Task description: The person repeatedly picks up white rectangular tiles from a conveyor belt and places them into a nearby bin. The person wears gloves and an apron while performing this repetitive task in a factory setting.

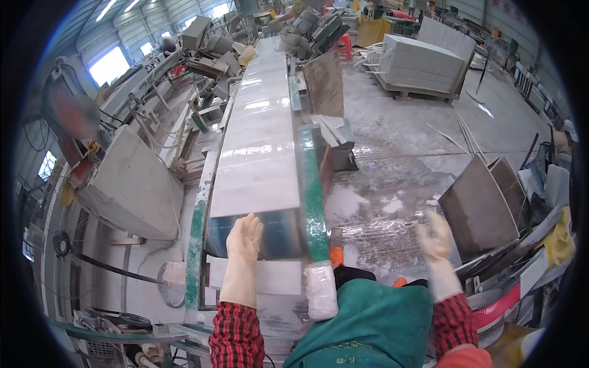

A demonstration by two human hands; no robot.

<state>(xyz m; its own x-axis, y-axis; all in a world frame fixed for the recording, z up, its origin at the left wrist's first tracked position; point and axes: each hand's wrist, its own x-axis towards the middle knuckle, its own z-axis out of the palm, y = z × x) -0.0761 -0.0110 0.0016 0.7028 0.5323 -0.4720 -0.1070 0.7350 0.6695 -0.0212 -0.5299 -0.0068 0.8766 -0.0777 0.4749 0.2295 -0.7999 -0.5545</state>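
White slab (254,165), flat, smooth and glossy with wet, just off centre toward 11 o'clock, lying lengthwise on a conveyor; near edge straight, above the belt's smooth dark-blue end (279,236). At 7 to 8 o'clock, left hand (244,238) in a cream glove, in front of that blue end, fingers raised close together and slightly bent, holding nothing; cannot tell whether touching the belt. Near 4 o'clock, right hand (434,236), also gloved, blurred, seemingly wide and without a load, above the floor.

Just right of the slab, chipped green metal rail (314,196), with a wrinkled white wrapping (321,291) at its near end. At 5 o'clock, green apron (368,322). At 3 o'clock, flat brown panels (478,202), propped up. Beyond, wet grey concrete floor (399,138), streaked white; toward 10 o'clock, bright window (109,64). Between 1 and 2 o'clock, wooden pallet (423,96), loaded with stacked white slabs (417,58).
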